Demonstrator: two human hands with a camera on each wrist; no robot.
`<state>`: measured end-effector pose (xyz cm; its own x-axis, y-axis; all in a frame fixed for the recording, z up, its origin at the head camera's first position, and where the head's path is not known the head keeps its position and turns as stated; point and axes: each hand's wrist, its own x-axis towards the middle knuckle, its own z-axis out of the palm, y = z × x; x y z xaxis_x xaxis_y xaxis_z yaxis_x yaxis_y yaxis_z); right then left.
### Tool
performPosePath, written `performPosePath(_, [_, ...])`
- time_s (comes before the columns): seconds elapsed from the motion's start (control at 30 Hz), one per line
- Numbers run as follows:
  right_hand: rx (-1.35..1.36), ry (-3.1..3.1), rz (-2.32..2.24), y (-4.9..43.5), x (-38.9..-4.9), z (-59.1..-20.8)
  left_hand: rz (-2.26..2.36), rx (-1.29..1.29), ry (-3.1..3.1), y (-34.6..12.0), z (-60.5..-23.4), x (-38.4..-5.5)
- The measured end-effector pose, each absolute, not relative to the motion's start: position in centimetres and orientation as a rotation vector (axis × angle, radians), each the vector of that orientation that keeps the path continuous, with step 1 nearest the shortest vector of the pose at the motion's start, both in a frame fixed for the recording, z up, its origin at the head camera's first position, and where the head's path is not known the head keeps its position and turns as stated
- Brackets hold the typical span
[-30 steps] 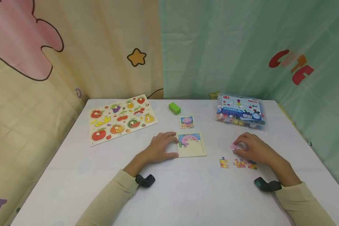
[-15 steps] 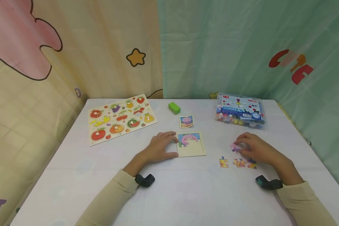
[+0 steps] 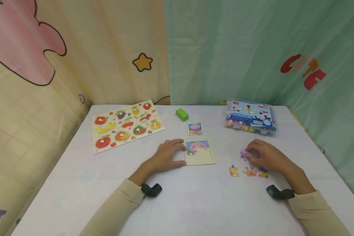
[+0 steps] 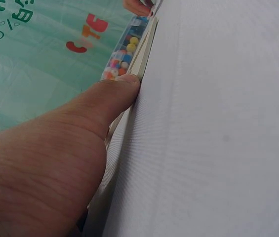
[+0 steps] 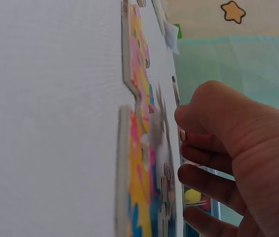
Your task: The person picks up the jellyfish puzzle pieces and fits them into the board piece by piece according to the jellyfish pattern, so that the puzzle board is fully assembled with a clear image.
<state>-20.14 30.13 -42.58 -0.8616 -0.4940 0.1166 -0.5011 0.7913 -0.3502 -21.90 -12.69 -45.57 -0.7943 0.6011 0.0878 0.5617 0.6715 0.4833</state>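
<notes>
In the head view my left hand (image 3: 168, 155) holds the left side of a small jigsaw tray (image 3: 200, 159), thumb at the near corner and fingers farther up the edge. Pink and blue pieces fill the tray's upper part; its lower right is bare wood. The left wrist view has the thumb (image 4: 124, 86) against the tray's edge. Off to the right, my right hand (image 3: 264, 155) pinches a pink jigsaw piece (image 3: 243, 154) at the table, thumb and fingertips at its right side. Just nearer lie a yellow piece (image 3: 233, 170), a pink-yellow piece (image 3: 249, 171) and a dark-blue and yellow piece (image 3: 263, 172).
A small picture card (image 3: 194, 128) lies beyond the tray, with a green block (image 3: 182, 114) behind it. To the left is a fruit peg puzzle (image 3: 128, 126). A clear plastic box of coloured beads (image 3: 250, 117) stands at the back right. Curtains hang behind the table.
The right thumb and fingers have shifted slightly right on the pink piece, so more of it shows. My left hand and the tray stay in place.
</notes>
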Motion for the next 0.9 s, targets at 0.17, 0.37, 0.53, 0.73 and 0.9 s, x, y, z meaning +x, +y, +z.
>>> performPosePath(0.17, [0.911,-2.846,0.625,29.4,-20.6,-42.6,0.780,0.974,2.799,-12.7,-45.5,-21.8])
performPosePath(0.37, [1.016,-2.832,0.661,26.3,-22.2,-41.5,0.770,0.979,2.799,-12.8,-45.6,-21.9])
performPosePath(0.53, [1.127,-2.849,0.720,21.7,-23.8,-41.1,0.770,0.966,2.801,-12.7,-45.8,-21.9])
performPosePath(0.73, [1.217,-2.852,0.681,17.7,-24.8,-41.9,0.777,0.960,2.786,-12.5,-45.7,-21.8])
performPosePath(0.9, [1.171,-2.881,0.679,16.4,-24.9,-42.8,0.736,0.953,2.798,-12.6,-45.4,-21.7])
